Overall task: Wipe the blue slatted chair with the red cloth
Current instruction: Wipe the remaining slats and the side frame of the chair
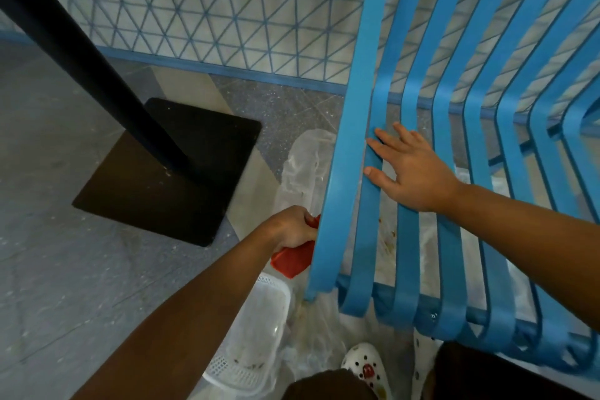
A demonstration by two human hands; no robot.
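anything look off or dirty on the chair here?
Yes: small brown-orange specks cling to the blue slatted chair near the seat's front left, between the slats. The left hand holds the red cloth just beside them.

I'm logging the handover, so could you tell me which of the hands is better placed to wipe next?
Left hand: it grips the red cloth beside the chair's outer slat. Right hand rests flat on the slats.
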